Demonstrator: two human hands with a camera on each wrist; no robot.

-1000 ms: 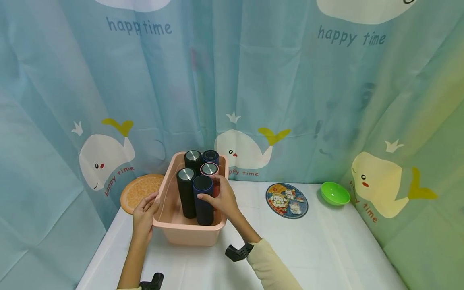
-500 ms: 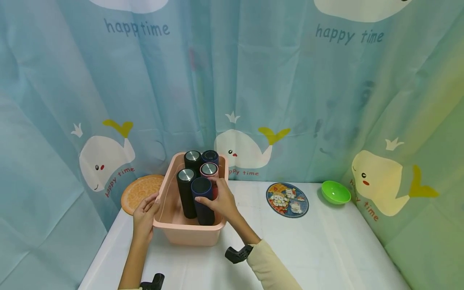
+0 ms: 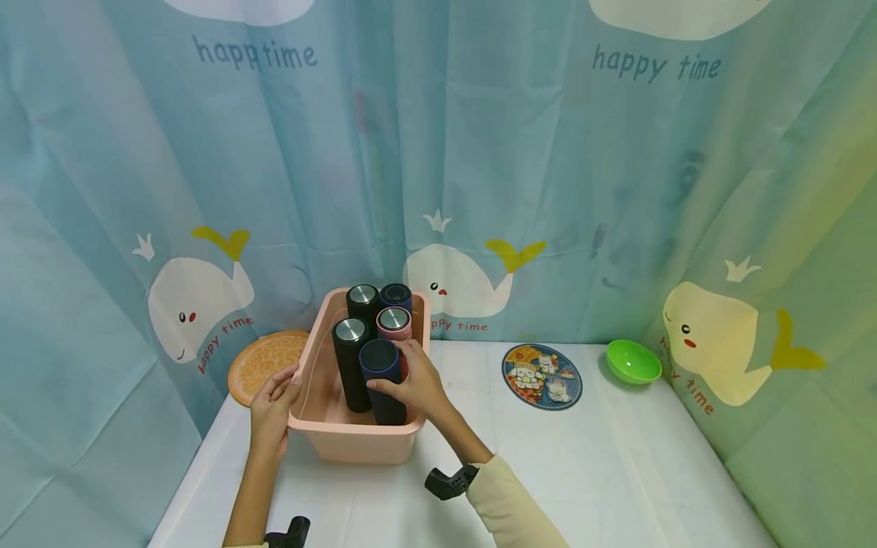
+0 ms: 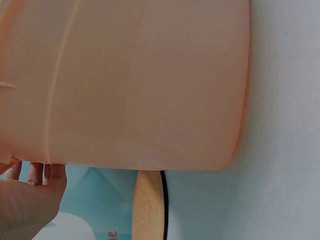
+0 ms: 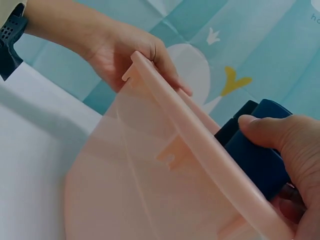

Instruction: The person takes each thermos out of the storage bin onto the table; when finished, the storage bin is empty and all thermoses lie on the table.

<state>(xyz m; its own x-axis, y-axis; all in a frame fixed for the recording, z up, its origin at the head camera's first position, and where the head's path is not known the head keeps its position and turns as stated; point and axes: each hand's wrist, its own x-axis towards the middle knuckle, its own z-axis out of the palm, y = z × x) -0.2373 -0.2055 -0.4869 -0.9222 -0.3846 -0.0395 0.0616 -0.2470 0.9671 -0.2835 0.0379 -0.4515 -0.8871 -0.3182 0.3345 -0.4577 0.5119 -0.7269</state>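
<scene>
A pink plastic tub (image 3: pixel 359 446) stands on the white table with several upright bottles in it. My left hand (image 3: pixel 269 415) grips its rim at the near left corner; the left wrist view shows those fingers (image 4: pixel 35 174) at the edge of the tub wall. In the near part of the tub, my right hand (image 3: pixel 419 387) holds a dark blue bottle (image 3: pixel 385 392), thumb on the near side. The right wrist view shows the thumb (image 5: pixel 250 125) against this bottle, just inside the rim. Around it are a black bottle (image 3: pixel 351 365), a pink-topped bottle (image 3: pixel 393 321), another black bottle (image 3: pixel 362 297) and another blue bottle (image 3: pixel 396 295).
An orange-patterned round mat (image 3: pixel 263 364) leans behind the tub's left side. To the right lie a round cartoon mat (image 3: pixel 541 377) and a green bowl (image 3: pixel 633 362). A blue whale-print curtain (image 3: pixel 493 152) closes off the back and sides.
The dark blue bottle in my right hand has sunk slightly in the tub, its top now lower and a little left. My left hand keeps its hold on the rim.
</scene>
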